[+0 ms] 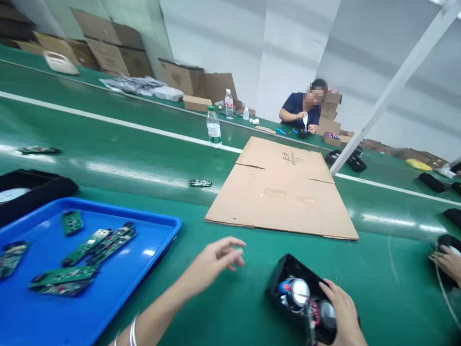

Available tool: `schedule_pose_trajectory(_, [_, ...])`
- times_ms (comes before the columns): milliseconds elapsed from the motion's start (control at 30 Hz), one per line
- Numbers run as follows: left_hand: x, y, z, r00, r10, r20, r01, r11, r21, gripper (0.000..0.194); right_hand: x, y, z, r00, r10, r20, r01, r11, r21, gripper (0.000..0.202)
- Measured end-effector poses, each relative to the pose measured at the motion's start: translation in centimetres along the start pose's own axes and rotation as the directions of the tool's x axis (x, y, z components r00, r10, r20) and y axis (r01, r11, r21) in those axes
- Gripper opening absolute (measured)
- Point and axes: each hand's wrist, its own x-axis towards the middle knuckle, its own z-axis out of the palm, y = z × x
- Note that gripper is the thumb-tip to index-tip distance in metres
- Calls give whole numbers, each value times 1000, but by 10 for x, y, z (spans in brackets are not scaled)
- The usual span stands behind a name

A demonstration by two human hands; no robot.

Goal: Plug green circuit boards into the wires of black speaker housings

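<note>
My right hand [340,307] grips a black open speaker housing [288,283] at the bottom right, its round drivers and wires showing inside. My left hand [216,262] hovers over the green table with its fingers spread and nothing in it, between the housing and a blue tray [151,240]. Several green circuit boards [97,242] lie on that tray.
A flat cardboard sheet [284,192] lies ahead on the green belt [144,168]. One loose circuit board [200,183] lies left of it. A water bottle [213,127] stands beyond. A co-worker [302,113] sits across the table; another person's hand [448,262] is at the right edge.
</note>
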Motion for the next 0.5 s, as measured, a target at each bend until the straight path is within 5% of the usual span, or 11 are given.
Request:
schedule_pose_trajectory(33, [15, -5, -14, 989, -27, -148, 37, 997, 63, 38, -4, 25, -1, 998, 54, -14, -55, 998, -14, 85])
schedule_pose_trajectory(100, [46, -13, -40, 960, -23, -279, 64, 988, 138, 39, -11, 72, -10, 966, 240, -97, -248, 966, -71, 78])
schedule_pose_trajectory(267, [105, -19, -95, 892, 77, -446, 135, 895, 424, 32, -31, 158, -37, 709, 646, -285, -699, 696, -163, 71])
schedule_pose_trajectory(367, [123, -21, -118, 876, 160, -456, 163, 790, 591, 31, -47, 197, -35, 601, 723, -341, -791, 599, -124, 70])
schedule_pose_trajectory(500, [135, -32, -132, 838, 276, -471, 216, 626, 749, 42, -61, 228, -14, 560, 761, -327, -818, 572, -69, 69])
